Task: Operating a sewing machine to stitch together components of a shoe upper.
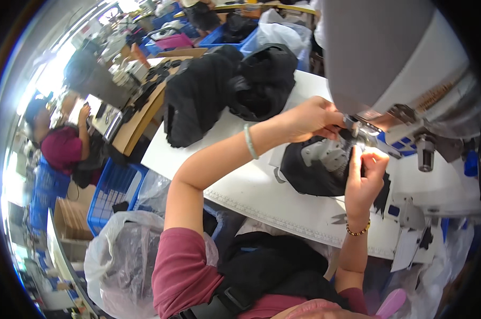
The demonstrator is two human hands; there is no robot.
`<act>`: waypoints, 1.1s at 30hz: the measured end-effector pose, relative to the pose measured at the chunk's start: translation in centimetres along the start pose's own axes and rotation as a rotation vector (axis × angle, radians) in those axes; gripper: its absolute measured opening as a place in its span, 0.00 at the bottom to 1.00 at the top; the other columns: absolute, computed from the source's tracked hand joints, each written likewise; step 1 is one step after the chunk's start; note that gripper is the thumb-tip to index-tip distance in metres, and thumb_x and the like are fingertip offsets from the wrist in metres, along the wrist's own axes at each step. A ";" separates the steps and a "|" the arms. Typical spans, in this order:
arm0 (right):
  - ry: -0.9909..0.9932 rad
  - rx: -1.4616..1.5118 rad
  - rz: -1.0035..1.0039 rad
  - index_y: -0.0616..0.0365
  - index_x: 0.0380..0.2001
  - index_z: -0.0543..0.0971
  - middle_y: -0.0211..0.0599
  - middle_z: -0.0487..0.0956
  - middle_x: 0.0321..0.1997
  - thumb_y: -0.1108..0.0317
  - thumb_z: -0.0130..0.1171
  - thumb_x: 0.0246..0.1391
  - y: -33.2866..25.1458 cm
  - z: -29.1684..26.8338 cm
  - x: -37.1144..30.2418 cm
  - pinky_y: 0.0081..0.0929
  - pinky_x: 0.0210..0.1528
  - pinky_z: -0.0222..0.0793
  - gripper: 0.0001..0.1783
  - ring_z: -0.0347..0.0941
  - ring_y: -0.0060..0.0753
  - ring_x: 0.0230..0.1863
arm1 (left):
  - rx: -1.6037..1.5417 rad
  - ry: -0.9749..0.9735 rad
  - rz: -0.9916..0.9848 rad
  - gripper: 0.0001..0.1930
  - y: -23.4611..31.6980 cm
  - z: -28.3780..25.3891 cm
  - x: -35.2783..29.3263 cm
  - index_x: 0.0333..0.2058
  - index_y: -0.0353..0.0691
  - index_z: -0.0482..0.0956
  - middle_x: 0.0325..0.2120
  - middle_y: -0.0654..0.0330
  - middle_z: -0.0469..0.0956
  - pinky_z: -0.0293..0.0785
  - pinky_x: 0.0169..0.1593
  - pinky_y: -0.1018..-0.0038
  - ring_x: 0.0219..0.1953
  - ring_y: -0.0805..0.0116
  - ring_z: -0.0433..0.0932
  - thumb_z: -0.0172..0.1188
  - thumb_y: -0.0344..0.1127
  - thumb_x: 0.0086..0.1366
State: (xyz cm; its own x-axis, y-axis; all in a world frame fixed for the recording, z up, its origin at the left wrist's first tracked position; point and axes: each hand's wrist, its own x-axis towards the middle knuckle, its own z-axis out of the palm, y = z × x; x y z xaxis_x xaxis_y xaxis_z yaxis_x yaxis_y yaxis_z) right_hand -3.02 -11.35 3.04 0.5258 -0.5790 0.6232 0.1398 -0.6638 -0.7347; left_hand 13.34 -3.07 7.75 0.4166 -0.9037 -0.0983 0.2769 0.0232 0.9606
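Note:
Under the head of a sewing machine [411, 119] lies a black fabric piece [309, 178] with a light grey panel; its exact kind I cannot make out. My left hand [317, 119] reaches over from the left, fingers curled in a pinch on the dark edge beside the needle area. Nearer to me, my right hand [367, 170] pinches the same piece's edge with thumb and forefinger, close to the bright spot at the presser foot. Glare and the fingers hide the exact stitching point. Small scissors [338, 218] lie on the white table [251, 204] near my right wrist.
Bulky black fabric pieces [200, 98] are heaped at the table's far left. A ruler strip [272, 223] runs along the near edge. Clear plastic bags [126, 266] and a blue crate [110, 199] stand left below. Another person [65, 146] sits at a machine farther left.

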 end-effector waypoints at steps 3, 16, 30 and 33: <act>-0.009 0.105 0.032 0.60 0.34 0.61 0.29 0.70 0.25 0.78 0.56 0.57 0.4 0.0 -0.2 0.12 0.34 0.62 0.12 0.65 0.13 0.28 | -0.043 -0.018 0.020 0.10 -0.4 -0.2 0.3 0.29 0.29 0.77 0.25 0.57 0.78 0.77 0.30 0.82 0.23 0.74 0.77 0.62 0.33 0.58; -0.145 0.201 -0.041 0.58 0.35 0.63 0.20 0.64 0.18 0.77 0.54 0.59 -1.2 1.1 -2.1 0.11 0.18 0.45 0.10 0.52 0.06 0.18 | 0.141 -0.044 0.010 0.13 0.4 -1.2 -2.4 0.36 0.24 0.75 0.31 0.56 0.78 0.75 0.32 0.82 0.30 0.73 0.79 0.61 0.30 0.57; -1.019 0.318 0.239 0.60 0.42 0.74 0.18 0.70 0.24 0.72 0.67 0.46 -4.6 3.7 2.5 0.10 0.22 0.52 0.19 0.57 0.06 0.22 | 0.723 0.182 0.317 0.19 2.6 -3.4 -15.3 0.48 0.37 0.70 0.27 0.69 0.72 0.64 0.33 0.86 0.30 0.85 0.68 0.59 0.21 0.57; -1.038 0.451 0.119 0.61 0.43 0.75 0.15 0.66 0.18 0.70 0.66 0.48 -4.3 4.3 4.1 0.12 0.20 0.46 0.18 0.54 0.05 0.19 | 0.750 0.178 0.284 0.24 2.6 -4.1 -15.3 0.54 0.39 0.67 0.26 0.70 0.72 0.63 0.34 0.88 0.30 0.87 0.68 0.59 0.20 0.58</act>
State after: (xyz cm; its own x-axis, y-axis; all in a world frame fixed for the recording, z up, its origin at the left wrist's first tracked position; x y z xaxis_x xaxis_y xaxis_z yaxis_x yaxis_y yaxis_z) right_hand 2.18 -8.81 7.61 0.9673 0.1844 0.1741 0.2213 -0.2789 -0.9345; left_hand 11.28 12.54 10.68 0.5320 -0.8237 0.1960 -0.4858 -0.1073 0.8675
